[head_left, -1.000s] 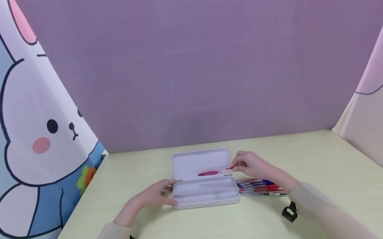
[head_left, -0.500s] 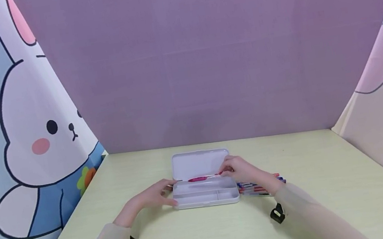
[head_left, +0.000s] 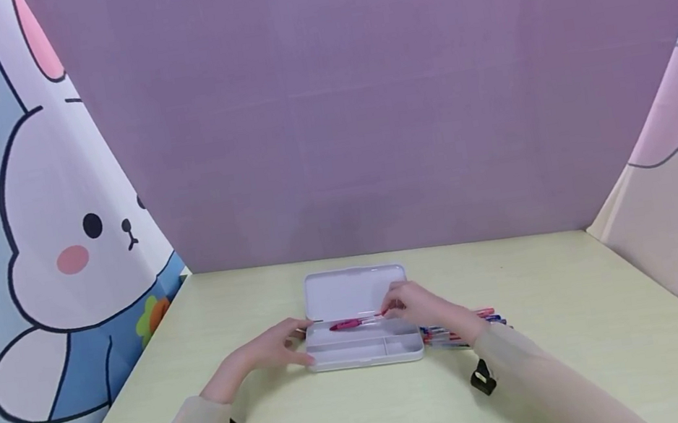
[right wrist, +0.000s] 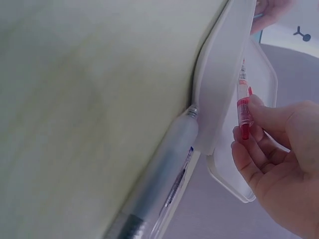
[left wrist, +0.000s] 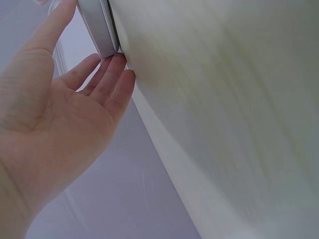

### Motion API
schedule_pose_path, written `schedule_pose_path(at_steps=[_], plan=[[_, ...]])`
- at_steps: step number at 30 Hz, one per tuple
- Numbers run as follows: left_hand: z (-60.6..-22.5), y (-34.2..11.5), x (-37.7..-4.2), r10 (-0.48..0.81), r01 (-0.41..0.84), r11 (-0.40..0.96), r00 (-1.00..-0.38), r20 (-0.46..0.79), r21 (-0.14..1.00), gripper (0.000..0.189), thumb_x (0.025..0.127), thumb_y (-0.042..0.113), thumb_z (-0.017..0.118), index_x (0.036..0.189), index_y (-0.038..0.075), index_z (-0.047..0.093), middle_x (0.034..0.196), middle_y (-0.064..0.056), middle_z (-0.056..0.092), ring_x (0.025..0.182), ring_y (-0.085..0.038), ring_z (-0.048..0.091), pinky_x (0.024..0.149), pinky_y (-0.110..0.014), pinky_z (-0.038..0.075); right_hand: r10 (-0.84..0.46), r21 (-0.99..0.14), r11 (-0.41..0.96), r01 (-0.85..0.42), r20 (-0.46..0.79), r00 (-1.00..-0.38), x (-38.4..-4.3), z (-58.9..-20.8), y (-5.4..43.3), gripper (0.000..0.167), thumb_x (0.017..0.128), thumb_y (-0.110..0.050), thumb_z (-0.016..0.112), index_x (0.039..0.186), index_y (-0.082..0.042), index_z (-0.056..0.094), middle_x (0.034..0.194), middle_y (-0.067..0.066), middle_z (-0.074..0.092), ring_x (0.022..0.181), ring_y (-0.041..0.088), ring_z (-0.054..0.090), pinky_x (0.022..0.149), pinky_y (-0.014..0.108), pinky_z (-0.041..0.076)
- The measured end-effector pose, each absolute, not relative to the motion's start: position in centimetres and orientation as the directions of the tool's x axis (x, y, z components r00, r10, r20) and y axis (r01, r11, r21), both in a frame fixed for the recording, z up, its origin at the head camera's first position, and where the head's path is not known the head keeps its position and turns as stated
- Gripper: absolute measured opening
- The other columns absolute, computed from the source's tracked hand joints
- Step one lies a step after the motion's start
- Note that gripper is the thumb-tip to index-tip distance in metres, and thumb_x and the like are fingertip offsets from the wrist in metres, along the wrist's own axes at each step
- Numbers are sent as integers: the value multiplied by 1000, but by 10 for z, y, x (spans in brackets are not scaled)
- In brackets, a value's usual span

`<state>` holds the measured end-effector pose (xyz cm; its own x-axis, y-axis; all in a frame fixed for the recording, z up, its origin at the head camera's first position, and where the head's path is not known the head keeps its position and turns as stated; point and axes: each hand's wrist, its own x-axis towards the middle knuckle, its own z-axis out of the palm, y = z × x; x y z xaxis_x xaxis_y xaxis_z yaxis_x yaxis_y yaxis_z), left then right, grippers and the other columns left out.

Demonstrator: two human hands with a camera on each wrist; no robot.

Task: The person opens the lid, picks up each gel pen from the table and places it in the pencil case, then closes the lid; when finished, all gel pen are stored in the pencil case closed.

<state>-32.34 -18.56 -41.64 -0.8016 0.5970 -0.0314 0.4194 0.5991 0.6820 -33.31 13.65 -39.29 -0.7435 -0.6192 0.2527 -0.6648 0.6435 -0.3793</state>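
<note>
A white pencil case (head_left: 362, 364) lies on the table, its lid (head_left: 351, 290) folded back. Beside its left end is my left hand (head_left: 273, 344), thumb at the near corner and fingers by the hinge side. In the left wrist view, extended fingertips (left wrist: 117, 62) touch the case's end. My right hand (head_left: 415, 302) pinches a red pen (head_left: 346, 324) by its right end, over the case's long rear compartment. The right wrist view shows the clear barrel and red tip of that pen (right wrist: 243, 107) between thumb and fingers.
Several pens (head_left: 443, 336) lie in a pile right of the case, partly hidden under my right forearm. Near the case in the right wrist view is a clear-barrelled pen (right wrist: 164, 164). A purple backdrop (head_left: 327, 133) stands behind the table.
My right hand has moved left and toward me, bringing the red pen from in front of the lid to over the rear compartment. The left hand and the case have stayed put.
</note>
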Motion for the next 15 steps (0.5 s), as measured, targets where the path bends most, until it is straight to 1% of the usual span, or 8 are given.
schedule_pose_path(at_steps=[2, 6, 9, 15], plan=[[-416, -186, -323, 599, 422, 598, -800, -31, 682, 74, 79, 26, 76, 138, -2, 41, 134, -22, 46, 120, -38, 48, 103, -52, 40, -619, -376, 647, -663, 247, -745, -334, -395, 136, 8, 86, -4, 65, 90, -5, 72, 80, 0, 60, 69, 6, 48, 61, 17, 44], [-416, -186, -323, 602, 420, 595, -798, -33, 686, 75, 79, 27, 76, 138, -1, 41, 134, -21, 46, 120, -38, 48, 103, -52, 39, -618, -376, 651, -660, 243, -748, -337, -399, 135, 7, 85, -2, 65, 87, -6, 71, 80, 1, 62, 72, 7, 54, 63, 18, 48], [-416, -186, -323, 597, 411, 597, -801, -38, 689, 75, 78, 29, 76, 138, 0, 41, 134, -21, 46, 120, -37, 48, 103, -52, 39, -604, -398, 657, -640, 230, -763, -339, -401, 134, 6, 85, -2, 65, 86, -6, 70, 81, 1, 63, 74, 8, 57, 65, 19, 50], [-417, -186, -323, 586, 397, 602, -809, -44, 693, 76, 78, 31, 76, 138, 1, 42, 135, -19, 47, 120, -35, 48, 103, -51, 40, -591, -390, 678, -623, 216, -777, -337, -399, 132, 4, 85, -4, 66, 84, -7, 70, 80, -1, 61, 72, 8, 54, 63, 18, 47]])
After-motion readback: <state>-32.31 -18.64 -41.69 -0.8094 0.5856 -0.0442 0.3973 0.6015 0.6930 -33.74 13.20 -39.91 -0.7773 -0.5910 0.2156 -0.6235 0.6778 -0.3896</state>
